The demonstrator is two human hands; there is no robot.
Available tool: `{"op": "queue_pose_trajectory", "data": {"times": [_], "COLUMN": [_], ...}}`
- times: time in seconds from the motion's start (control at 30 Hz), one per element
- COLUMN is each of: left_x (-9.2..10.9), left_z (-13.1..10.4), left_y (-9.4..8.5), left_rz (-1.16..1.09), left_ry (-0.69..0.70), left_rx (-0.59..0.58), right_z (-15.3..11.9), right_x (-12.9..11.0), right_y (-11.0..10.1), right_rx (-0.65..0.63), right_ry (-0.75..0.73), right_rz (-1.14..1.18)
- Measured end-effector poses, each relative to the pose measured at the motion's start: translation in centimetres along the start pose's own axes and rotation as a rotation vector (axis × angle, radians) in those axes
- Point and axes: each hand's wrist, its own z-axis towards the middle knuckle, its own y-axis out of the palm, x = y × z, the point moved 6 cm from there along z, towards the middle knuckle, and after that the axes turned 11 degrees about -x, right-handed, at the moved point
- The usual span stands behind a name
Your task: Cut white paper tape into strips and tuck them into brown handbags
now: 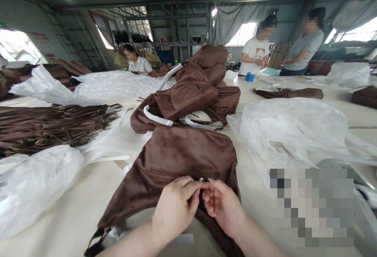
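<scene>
A brown leather handbag [188, 153] lies in front of me on the table, with a zipped pocket across its face and its curved opening towards me. At its near edge, beside a small metal snap [201, 179], my two hands meet fingertip to fingertip. My left hand [176, 200] is closed, its thumb and index finger pinching the bag's edge. Curled fingers and a thumb close my right hand [220, 206] at the same spot. The fingers partly hide what lies between them. A brass-coloured ring [96, 238] shows at the bag's lower left corner.
More brown handbags [188, 96] with white-wrapped handles are piled just behind. Brown straps [50, 127] lie in a heap at left. Clear plastic bags [291, 131] cover the right side, and more plastic [41, 186] lies at left. Several people [256, 53] are across the table.
</scene>
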Motion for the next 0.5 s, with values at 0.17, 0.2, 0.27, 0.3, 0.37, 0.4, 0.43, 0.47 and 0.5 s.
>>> {"op": "queue_pose_trajectory", "data": {"times": [0.17, 0.2, 0.27, 0.3, 0.37, 0.4, 0.43, 0.47, 0.5], "left_x": [-1.5, -1.9, -2.5, -2.8, -3.1, -3.2, -3.3, -3.3, -3.4], "left_z": [0.0, -0.1, 0.0, 0.0, 0.2, 0.3, 0.4, 0.5, 0.6], "left_y": [0.7, 0.8, 1.2, 1.3, 1.5, 1.6, 1.8, 2.0, 2.2], "left_rz": [-0.148, -0.199, -0.308, -0.359, -0.446, -0.481, -0.515, -0.551, -0.588], "left_ry": [-0.133, -0.161, -0.202, -0.219, -0.244, -0.253, -0.261, -0.269, -0.276], "left_rx": [0.041, 0.045, 0.042, 0.039, 0.030, 0.023, 0.011, -0.007, -0.029], "right_z": [0.1, 0.1, 0.1, 0.1, 0.2, 0.3, 0.3, 0.4, 0.4], "right_x": [-0.1, -0.1, -0.1, -0.1, -0.1, -0.1, -0.1, 0.0, 0.0], "right_y": [0.0, -0.1, -0.1, -0.1, -0.1, -0.1, -0.1, -0.1, 0.0], "right_rx": [0.048, 0.055, 0.064, 0.064, 0.061, 0.062, 0.065, 0.069, 0.073], "right_ry": [-0.017, -0.017, -0.020, -0.020, -0.020, -0.019, -0.017, -0.011, -0.002], "right_rz": [-0.118, -0.123, -0.134, -0.143, -0.176, -0.199, -0.226, -0.256, -0.291]}}
